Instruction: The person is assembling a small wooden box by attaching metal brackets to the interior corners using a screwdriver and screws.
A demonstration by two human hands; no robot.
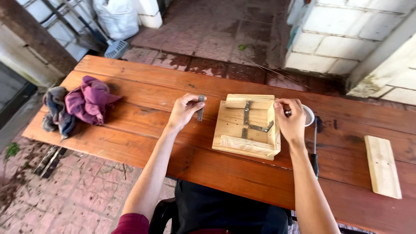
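Wooden box (245,127) between both hands

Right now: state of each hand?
Left hand: closed on a metal bracket.
Right hand: pinching something small by the white cup; cannot tell what.

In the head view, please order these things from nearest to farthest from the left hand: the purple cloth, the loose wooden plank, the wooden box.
From the left hand:
1. Wooden box, just beside the hand, at the table's middle.
2. Purple cloth, on the table's left part.
3. Loose wooden plank, at the far right, beyond the right hand.
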